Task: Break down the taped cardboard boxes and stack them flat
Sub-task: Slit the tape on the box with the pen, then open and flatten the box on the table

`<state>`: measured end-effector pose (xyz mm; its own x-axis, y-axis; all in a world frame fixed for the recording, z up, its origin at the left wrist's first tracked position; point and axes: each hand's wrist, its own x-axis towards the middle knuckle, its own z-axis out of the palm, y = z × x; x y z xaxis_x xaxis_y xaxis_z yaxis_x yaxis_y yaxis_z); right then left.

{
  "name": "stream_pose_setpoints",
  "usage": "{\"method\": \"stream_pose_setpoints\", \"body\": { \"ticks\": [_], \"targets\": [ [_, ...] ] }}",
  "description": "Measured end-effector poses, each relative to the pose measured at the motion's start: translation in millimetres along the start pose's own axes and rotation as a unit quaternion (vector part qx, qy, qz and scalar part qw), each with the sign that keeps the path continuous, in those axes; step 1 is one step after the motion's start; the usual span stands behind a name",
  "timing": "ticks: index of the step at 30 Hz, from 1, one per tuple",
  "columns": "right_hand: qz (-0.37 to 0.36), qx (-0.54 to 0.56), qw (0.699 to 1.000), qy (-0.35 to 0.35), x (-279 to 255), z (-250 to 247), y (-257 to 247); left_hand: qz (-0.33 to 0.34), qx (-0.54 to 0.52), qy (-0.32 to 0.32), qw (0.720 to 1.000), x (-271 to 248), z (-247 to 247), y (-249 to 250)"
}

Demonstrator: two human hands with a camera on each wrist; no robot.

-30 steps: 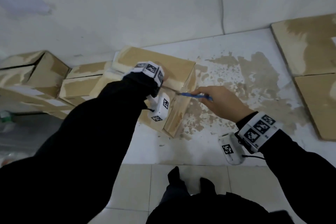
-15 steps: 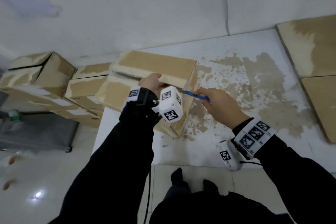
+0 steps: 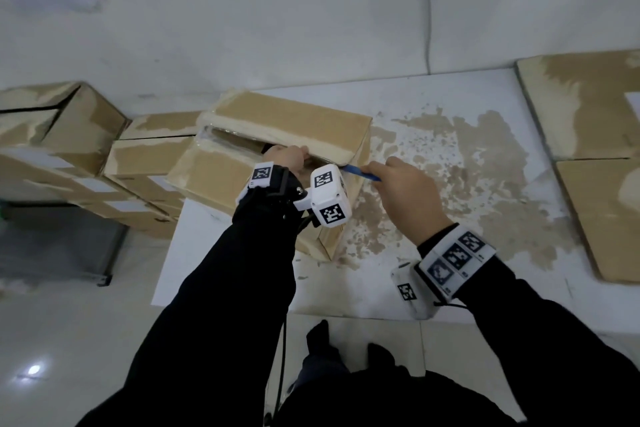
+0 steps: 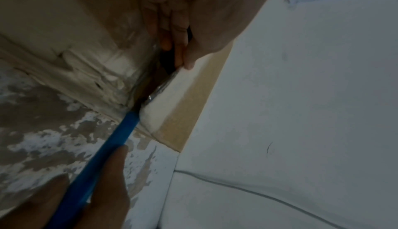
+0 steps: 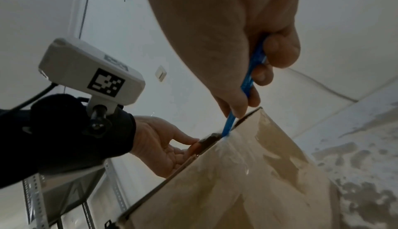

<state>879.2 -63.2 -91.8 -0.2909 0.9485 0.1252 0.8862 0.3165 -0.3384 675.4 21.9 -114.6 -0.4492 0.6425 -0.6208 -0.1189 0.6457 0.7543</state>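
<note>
Slicing the last of the tape at the right end of the top seam is the step in hand, so keep your right hand (image 3: pixel 408 198) clamped on the blue cutter (image 3: pixel 360 173) and draw it along the slit, not down into the board. Your left hand (image 3: pixel 289 158) has its grip curled over the far flap's edge inside the opened seam; lift gently there, fingers (image 4: pixel 170 33) well back from the blade's path. The box (image 3: pixel 287 128) sits on the white desk (image 3: pixel 433 284), near its left end. By count: one box being cut, three more taped boxes (image 3: pixel 65 128) stacked to its left, two flattened sheets (image 3: pixel 588 107) at the right, one cutter.
</note>
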Motion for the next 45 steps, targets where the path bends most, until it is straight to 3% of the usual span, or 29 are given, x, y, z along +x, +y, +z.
{"method": "stream_pose_setpoints", "body": {
  "ticks": [3,9,11,16,19,21,24,25,26,28,31,33,38,42,43,44,45],
  "targets": [
    [0.02,0.006,1.0,0.003,-4.3,4.2,-1.2,0.011,0.0,-0.004,1.0,-19.5,-0.5,3.2],
    [0.034,0.009,0.996,0.08,-9.1,12.7,11.4,0.032,-0.042,-0.013,0.998,-35.9,-0.7,2.1],
    [0.093,-0.011,0.989,0.111,2.8,7.1,21.0,0.039,-0.054,-0.04,0.997,-47.7,-5.2,5.7],
    [0.23,0.128,0.964,0.028,10.6,5.4,97.7,0.089,-0.031,-0.05,0.994,-62.7,-8.7,-1.6],
    [0.268,0.165,0.948,-0.043,-21.5,41.9,109.9,0.15,0.09,-0.032,0.984,-55.8,-9.0,0.9],
    [0.286,0.168,0.94,-0.077,-43.1,73.9,112.4,0.212,0.265,-0.014,0.941,-55.6,-16.2,8.2],
    [0.29,0.146,0.94,-0.103,-56.5,92.6,109.2,0.28,0.58,0.03,0.765,-56.1,-32.3,15.0],
    [0.264,0.129,0.953,-0.075,-55.8,89.8,104.8,0.288,0.627,0.023,0.723,-57.5,-36.6,15.7],
    [0.222,0.133,0.966,-0.022,-52.6,83.1,96.7,0.292,0.647,0.013,0.704,-55.6,-40.2,16.2],
    [0.092,0.21,0.971,0.072,-40.5,57.3,59.2,0.312,0.658,-0.001,0.685,-56.8,-46.8,21.7],
    [-0.116,0.259,0.958,0.048,-20.7,33.2,-0.6,0.359,0.656,-0.016,0.663,-63.0,-58.0,33.6],
    [-0.169,0.246,0.953,0.058,-12.7,31.3,-19.9,0.383,0.644,-0.028,0.662,-70.5,-72.2,41.2],
    [-0.098,0.278,0.953,0.072,13.0,2.6,-22.2,0.454,0.639,-0.003,0.622,-103.5,-127.2,65.0],
    [-0.007,0.212,0.977,0.011,77.3,-14.6,2.3,0.348,0.647,-0.104,0.671,-133.7,-177.6,58.6],
    [0.014,0.174,0.984,-0.015,91.8,-17.9,5.4,0.315,0.658,-0.129,0.672,-138.8,-187.1,50.3],
    [0.041,0.135,0.989,-0.049,105.5,-18.5,8.9,0.289,0.688,-0.138,0.651,-139.7,-195.2,38.3],
    [0.074,0.106,0.987,-0.09,117.9,-16.7,12.4,0.285,0.729,-0.132,0.608,-138.4,-200.4,26.0]
  ]
}}
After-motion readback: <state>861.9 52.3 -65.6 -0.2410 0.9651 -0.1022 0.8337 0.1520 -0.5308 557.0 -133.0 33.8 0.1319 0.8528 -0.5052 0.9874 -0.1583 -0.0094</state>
